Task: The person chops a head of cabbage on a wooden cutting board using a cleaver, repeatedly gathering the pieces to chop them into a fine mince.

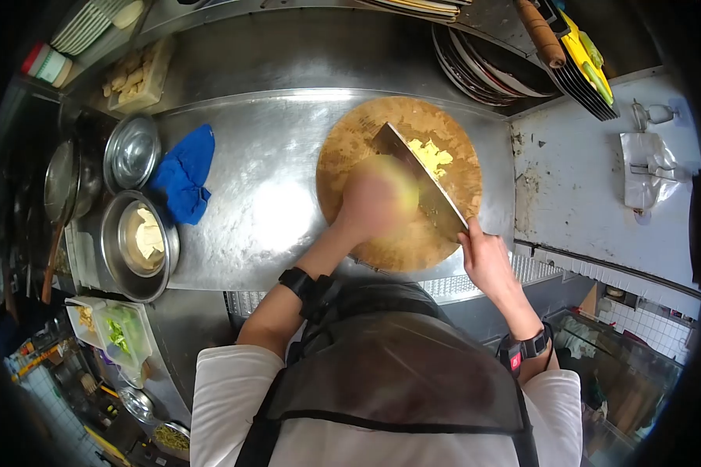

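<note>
A round wooden chopping board [397,247] lies on the steel counter. My right hand [487,255] is closed round the handle end of a wide cleaver [424,180], whose blade slants up and left across the board. Chopped yellow pieces [431,157] lie to the right of the blade. My left hand [374,198] is over the board's left half, close to the blade. It is smeared by motion, with a blurred yellowish patch at its right side; its fingers cannot be made out.
To the left are a blue cloth [185,177], an empty metal bowl [132,153] and a bowl [117,233] holding pale pieces. Stacked plates [475,66] stand behind the board. A tub of pale lumps [154,87] sits at the back left.
</note>
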{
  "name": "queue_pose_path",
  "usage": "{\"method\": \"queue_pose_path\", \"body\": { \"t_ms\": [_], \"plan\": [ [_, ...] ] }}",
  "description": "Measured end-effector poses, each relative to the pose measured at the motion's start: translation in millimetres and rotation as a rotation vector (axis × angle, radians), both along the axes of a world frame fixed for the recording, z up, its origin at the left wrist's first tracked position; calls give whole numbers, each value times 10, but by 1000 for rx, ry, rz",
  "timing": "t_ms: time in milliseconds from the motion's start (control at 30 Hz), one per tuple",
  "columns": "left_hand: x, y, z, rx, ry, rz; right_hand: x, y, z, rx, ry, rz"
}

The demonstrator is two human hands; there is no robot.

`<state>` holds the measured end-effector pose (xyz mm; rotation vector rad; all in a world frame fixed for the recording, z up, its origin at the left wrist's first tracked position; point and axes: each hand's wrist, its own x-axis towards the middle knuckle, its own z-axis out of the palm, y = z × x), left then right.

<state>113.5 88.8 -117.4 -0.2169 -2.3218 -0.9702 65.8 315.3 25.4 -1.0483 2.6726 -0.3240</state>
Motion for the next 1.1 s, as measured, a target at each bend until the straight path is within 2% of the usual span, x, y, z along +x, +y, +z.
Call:
{"method": "queue_pose_path", "body": {
  "t_ms": [167,300,367,467,533,667,733,800,967,1100],
  "plan": [
    [-18,24,-49,74,-16,12,-11,-90,17,80,-49,14],
    [-8,27,-55,82,-12,8,-164,-165,-470,-47,-37,82],
    [-45,0,-63,77,-5,9,-191,-257,-689,-45,-19,1],
    [42,36,-59,97,-34,-16,-200,-222,-672,-100,-51,-11],
    [39,-30,-1,8,0,-9,-203,-185,-577,-95,-38,-23],
    [127,-84,115,-52,42,64,-123,-86,-170,-94,-20,-33],
    [77,-58,38,78,-29,57,-73,-17,-58,-95,3,0],
    [40,-42,-10,122,-69,49,-33,-6,22,12,-42,-2],
    [3,-11,-56,202,-105,53,-48,-60,-95,55,-71,-6],
    [-2,22,-92,225,-103,43,-172,-192,-586,-22,-58,25]
  ]
}}
